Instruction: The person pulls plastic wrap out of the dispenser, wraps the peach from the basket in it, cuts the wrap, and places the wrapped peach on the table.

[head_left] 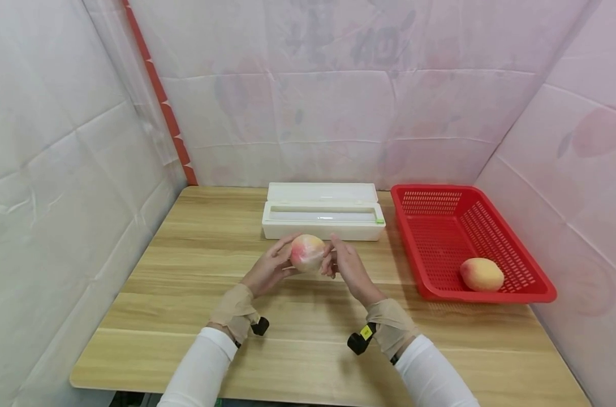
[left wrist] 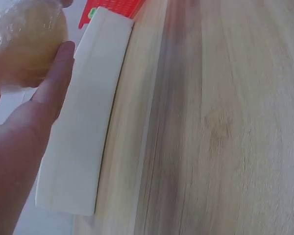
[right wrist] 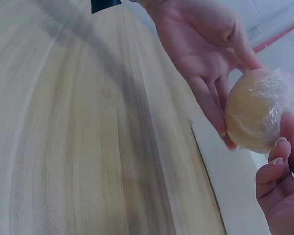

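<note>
Peach (head_left: 306,253) sits in left grip (head_left: 270,268) (yellow wrist label (head_left: 366,332) illegible).

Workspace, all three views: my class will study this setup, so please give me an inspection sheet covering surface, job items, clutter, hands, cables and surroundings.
Surface: wood-grain table, no spills seen
Job's things: wrapped peach in clear film; white box, lid open; red basket at right, second peach inside near the front
Clutter: nothing seen
Hands: left hand holds the wrapped peach; right hand at its side, contact unclear
Cables: nothing seen
Surroundings: pale sheets behind and on both sides; red strip at back left
</note>
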Tool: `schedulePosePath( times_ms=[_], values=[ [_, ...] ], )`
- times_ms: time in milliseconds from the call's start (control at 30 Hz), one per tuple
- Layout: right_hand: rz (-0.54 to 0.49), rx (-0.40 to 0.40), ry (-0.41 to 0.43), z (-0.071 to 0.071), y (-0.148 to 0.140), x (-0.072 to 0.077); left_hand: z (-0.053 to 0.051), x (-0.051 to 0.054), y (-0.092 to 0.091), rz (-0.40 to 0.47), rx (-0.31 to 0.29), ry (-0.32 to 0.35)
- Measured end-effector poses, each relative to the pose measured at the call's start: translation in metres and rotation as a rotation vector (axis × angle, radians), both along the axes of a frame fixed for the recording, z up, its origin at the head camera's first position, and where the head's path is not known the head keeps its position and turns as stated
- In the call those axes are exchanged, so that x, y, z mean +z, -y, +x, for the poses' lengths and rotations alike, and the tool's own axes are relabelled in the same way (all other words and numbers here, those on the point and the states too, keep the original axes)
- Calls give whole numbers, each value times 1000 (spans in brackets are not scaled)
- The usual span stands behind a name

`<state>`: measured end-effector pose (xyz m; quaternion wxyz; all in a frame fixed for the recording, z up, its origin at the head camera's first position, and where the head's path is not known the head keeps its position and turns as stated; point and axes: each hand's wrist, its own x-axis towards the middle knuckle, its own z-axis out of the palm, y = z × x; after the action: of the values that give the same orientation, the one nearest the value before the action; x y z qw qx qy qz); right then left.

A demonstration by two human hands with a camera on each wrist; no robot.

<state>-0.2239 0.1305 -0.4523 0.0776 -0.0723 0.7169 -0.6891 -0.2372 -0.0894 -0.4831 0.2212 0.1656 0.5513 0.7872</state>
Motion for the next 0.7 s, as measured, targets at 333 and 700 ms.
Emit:
schedulePosePath(
  times_ms=[333,700],
  values=[
    [82,41,84,-2,5,-8,-1,1,17,-295,182,-32],
    [214,107,60,-1,-10,-6,-11,6,68,-846,408,-283]
  ],
)
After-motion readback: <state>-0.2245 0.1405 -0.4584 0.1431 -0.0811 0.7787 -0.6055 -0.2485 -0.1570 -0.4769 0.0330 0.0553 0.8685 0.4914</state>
